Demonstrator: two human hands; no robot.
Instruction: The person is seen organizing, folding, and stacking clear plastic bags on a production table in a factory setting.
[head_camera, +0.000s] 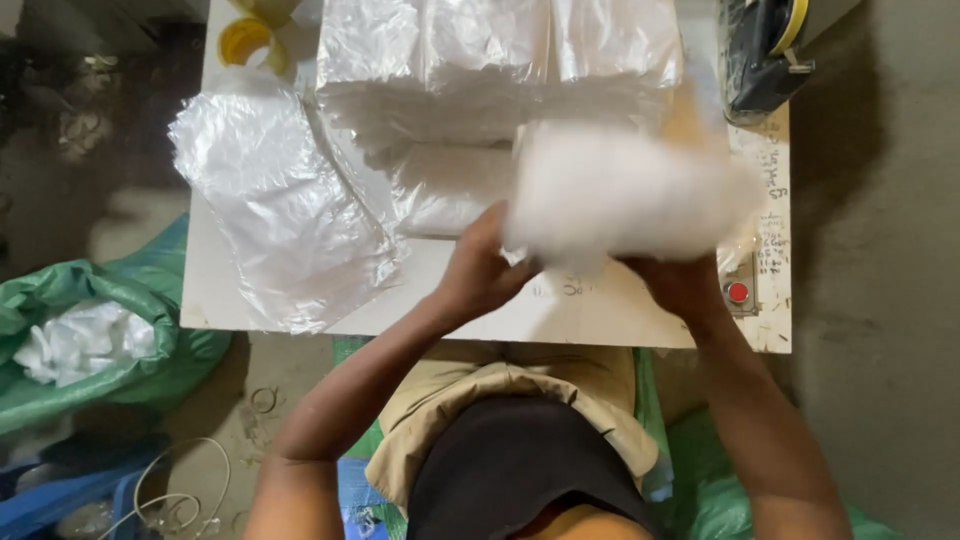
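Both hands, left hand (480, 268) and right hand (682, 285), grip closed on a blurred white bundle (625, 190) over the worktop (230, 300); likely soft, light, slippery; best held underneath.

A white, soft-looking bundle (625, 195), blurred by motion, is held up between the two hands. The left hand (480, 265) grips its lower left edge, and the right hand (685, 285) holds it from below at the right. It stretches sideways above and between the hands, wider than it is tall, its upper right end reaching past the right hand. The blur hides its surface, so whether it is one piece or several cannot be told.
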